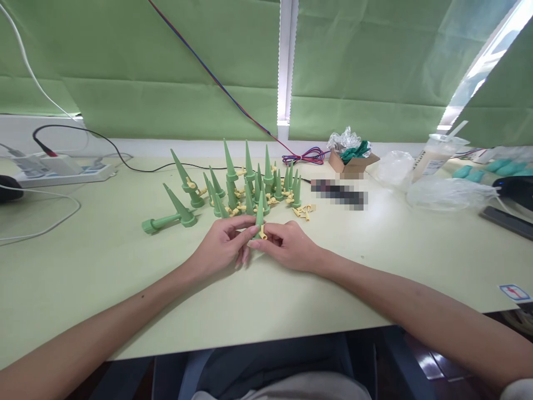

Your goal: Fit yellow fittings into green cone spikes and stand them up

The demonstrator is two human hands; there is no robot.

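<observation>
A green cone (260, 210) stands upright between my hands at the table's middle, a small yellow piece (263, 233) at its lower front. My left hand (225, 241) pinches the cone's lower part from the left. From the right, my right hand (290, 244) has its fingers closed at the yellow piece and the cone's base; its fingertips are partly hidden. Just behind stand several more green cones (230, 161), many with yellow pieces on or around them. Left of these, a green cone (177, 203) leans by a green rod (162, 223). Loose yellow pieces (306, 211) lie right of the group.
On the pale table (125, 278), a power strip (66, 173) with cables sits at the left. Toward the right are a small cardboard box (352, 165), a blurred dark object (339, 193), a cup (433, 155), plastic bags (449, 194) and a phone (508, 221).
</observation>
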